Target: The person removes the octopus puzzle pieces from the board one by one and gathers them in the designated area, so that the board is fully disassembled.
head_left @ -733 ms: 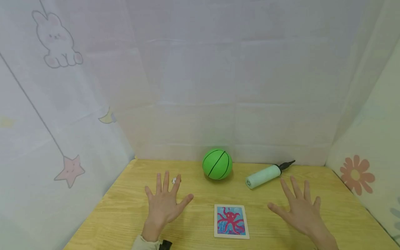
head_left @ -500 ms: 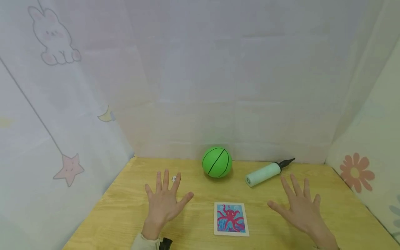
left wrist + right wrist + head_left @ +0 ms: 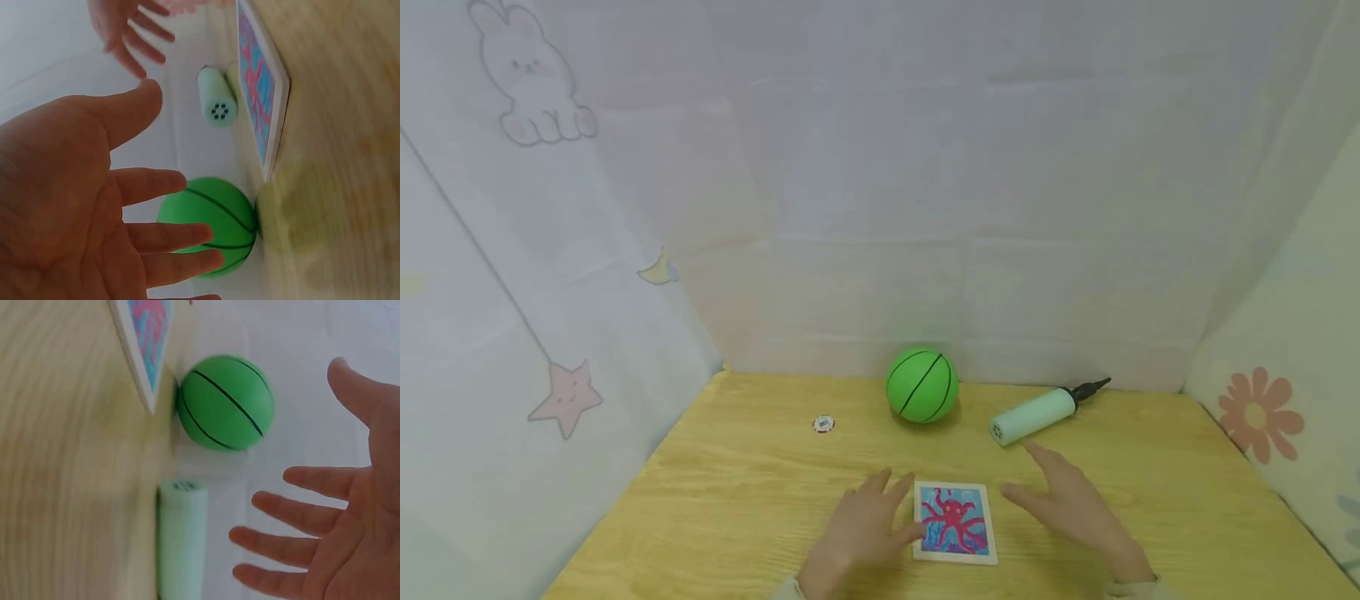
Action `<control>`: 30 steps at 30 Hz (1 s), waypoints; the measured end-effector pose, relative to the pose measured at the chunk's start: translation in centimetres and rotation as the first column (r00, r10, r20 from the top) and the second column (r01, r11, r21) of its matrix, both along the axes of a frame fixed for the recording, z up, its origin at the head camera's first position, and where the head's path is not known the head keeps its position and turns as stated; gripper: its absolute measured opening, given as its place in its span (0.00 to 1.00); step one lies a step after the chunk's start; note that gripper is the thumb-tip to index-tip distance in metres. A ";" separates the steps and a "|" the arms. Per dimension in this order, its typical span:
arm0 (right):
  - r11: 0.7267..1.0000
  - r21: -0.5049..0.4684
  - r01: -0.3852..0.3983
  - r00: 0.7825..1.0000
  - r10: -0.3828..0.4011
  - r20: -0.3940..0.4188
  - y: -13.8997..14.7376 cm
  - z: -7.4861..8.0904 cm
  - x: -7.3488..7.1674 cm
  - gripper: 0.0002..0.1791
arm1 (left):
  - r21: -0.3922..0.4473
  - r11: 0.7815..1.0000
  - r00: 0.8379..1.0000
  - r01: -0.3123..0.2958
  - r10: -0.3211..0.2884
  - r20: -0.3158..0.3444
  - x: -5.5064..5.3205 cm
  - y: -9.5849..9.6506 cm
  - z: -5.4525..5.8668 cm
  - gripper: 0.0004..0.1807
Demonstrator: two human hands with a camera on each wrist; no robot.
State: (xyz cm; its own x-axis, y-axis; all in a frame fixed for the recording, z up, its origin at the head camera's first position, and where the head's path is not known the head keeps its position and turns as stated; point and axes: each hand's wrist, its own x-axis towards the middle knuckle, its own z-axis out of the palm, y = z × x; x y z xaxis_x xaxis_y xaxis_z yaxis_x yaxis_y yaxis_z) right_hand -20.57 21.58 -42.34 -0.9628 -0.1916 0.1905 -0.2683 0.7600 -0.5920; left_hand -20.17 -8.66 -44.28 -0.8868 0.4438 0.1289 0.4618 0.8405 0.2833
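**Left hand point(image 3: 861, 529) and right hand point(image 3: 1071, 508) hang either side of an octopus picture point(image 3: 954, 521)**

Pale cloth point(image 3: 880, 167) walls the scene at the back and both sides, printed with a rabbit point(image 3: 535, 75) and a star point(image 3: 567, 398) on the left and a flower point(image 3: 1261, 414) on the right. Before it stands a wood-grained table point(image 3: 715, 500).

The hands are apart from each other, fingers extended and spread, clamped on nothing. In the head view the left thumb overlaps the picture's left edge, but the left wrist view shows a gap between them; the right hand is just beyond its right edge.

A mint-green pump point(image 3: 1036, 415) lies slantwise at the back right, near the right fingertips. Left of it sits a green ball point(image 3: 922, 386) with black lines. The white-bordered picture lies flat in front of the ball. Smallest, a round chip point(image 3: 823, 424) lies at the back left.
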 end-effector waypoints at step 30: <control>0.913 -0.202 -0.353 0.927 0.371 0.053 -8.4 -6.2 -8.2 0.15 | -0.129 0.991 0.992 0.023 -0.007 0.128 1.3 4.0 -2.6 0.29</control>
State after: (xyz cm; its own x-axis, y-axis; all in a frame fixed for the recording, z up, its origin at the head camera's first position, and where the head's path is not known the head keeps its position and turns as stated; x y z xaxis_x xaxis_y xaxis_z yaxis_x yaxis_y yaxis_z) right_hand -28.73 13.18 -48.54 -0.8486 -0.4997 0.1738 -0.4443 0.4948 -0.7469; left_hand -18.89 -4.63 -46.91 -0.8854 0.4627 -0.0441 0.4418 0.8674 0.2290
